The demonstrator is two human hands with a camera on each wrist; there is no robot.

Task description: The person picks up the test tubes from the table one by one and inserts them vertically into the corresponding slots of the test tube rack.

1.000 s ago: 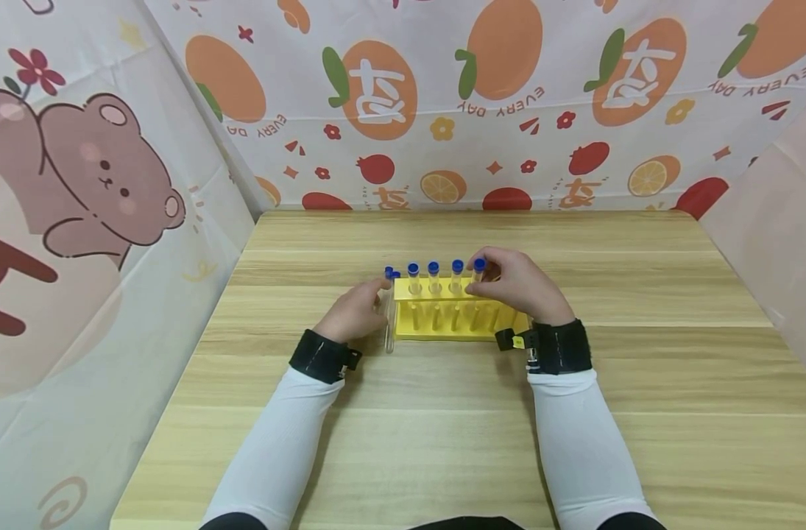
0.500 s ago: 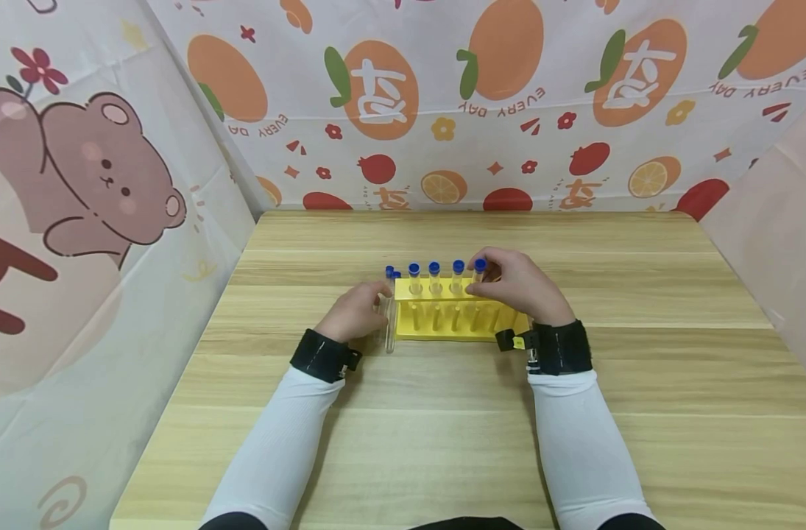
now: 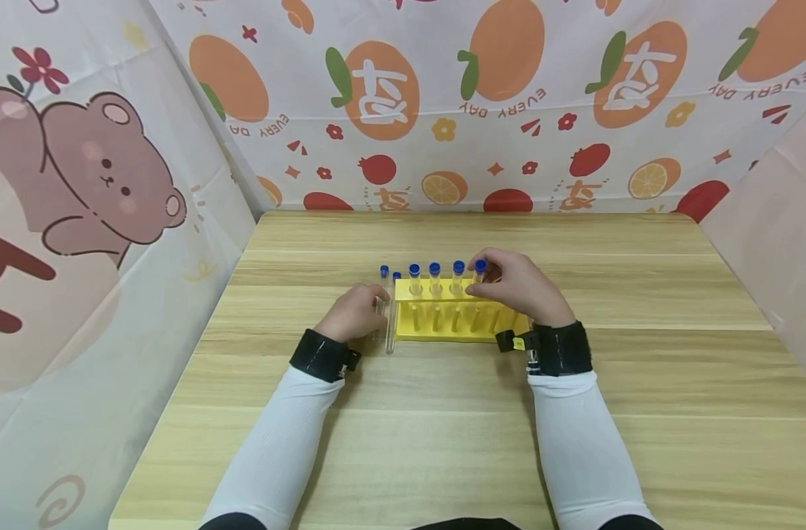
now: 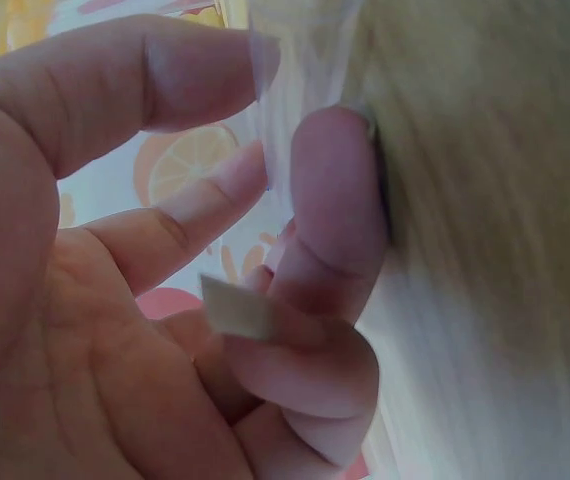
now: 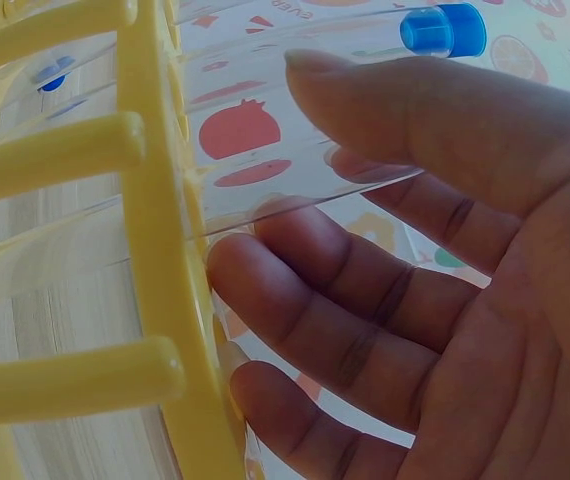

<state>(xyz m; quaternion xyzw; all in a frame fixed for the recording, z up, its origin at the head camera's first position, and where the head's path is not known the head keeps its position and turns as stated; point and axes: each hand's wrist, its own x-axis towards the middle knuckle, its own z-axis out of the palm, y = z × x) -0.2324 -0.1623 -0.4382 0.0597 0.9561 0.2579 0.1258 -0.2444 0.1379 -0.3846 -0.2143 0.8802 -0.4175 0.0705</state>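
1. Table (image 3: 442,442): pale wood-grain top, carrying every item listed below; printed fruit-pattern cloth stands behind it and a bear-pattern cloth to the left.

2. Yellow test-tube rack (image 3: 442,324): sits between the 2 hands, its long axis running left to right. The left end lies just beside the left hand; the right end sits under the right hand.

3. Right hand (image 3: 518,288): resting over the right end of the rack, thumb and fingers closed round the rightmost racked tube. In the right wrist view the thumb lies along the top of that tube and the fingers (image 5: 365,300) curl beneath it.

4. Left hand (image 3: 352,313): on the table at the rack's left end, fingers curled round the outer loose tube. The left wrist view shows a clear tube wall pinched between fingertips (image 4: 330,190); the view is blurred.

5. Racked tubes, 4 in number, blue-capped and upright. The rightmost racked tube (image 3: 479,274) is in the right hand's grip, its long axis vertical; the other 3 (image 3: 435,277) stand in a row to the left of that hand.

6. Loose tubes, 2 in number, lying on the table with long axes pointing away from the person. The outer loose tube (image 3: 383,274) passes under the left hand's fingers; the inner loose tube (image 3: 392,316) lies between that hand and the rack, just beside both. The left hand is much the nearer to these 2.
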